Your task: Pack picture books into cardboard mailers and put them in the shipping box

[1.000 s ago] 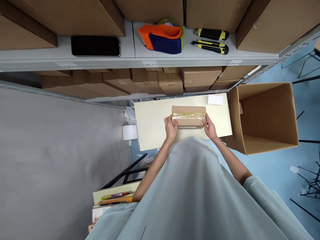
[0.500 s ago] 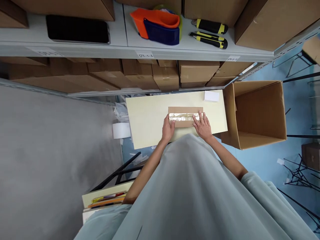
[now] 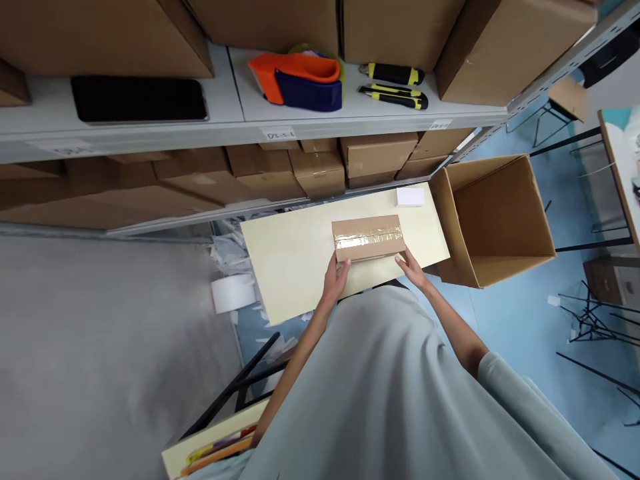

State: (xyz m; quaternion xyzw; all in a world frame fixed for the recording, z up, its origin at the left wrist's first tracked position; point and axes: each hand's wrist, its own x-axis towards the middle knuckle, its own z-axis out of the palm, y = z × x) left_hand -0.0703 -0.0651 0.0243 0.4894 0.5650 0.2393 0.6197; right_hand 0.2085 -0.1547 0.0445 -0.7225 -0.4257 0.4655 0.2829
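A small cardboard box (image 3: pixel 367 248) lies over the cream tabletop, a strip of shiny clear tape along its top. My left hand (image 3: pixel 335 279) grips its near left corner, thumb on the near side and the other fingers partly hidden by the box. At the near right corner, my right hand (image 3: pixel 412 267) holds the box between thumb and fingers. The box's near face shows as a thin band, so it seems slightly tilted; whether it is lifted off the table I cannot tell. Behind it sits a small white stack of paper or card (image 3: pixel 410 197).
A large open carton (image 3: pixel 500 213) stands right of the cream table (image 3: pixel 285 260). Above, a grey shelf (image 3: pixel 165 137) bears a phone (image 3: pixel 140 99), an orange-and-blue tape dispenser (image 3: pixel 303 80) and yellow-black box cutters (image 3: pixel 395 87). A white roll (image 3: pixel 233 293) is at the table's left.
My right hand has left the taped top and now grips the box's right end. The box has turned slightly in view, and the camera view has shifted and tilted.
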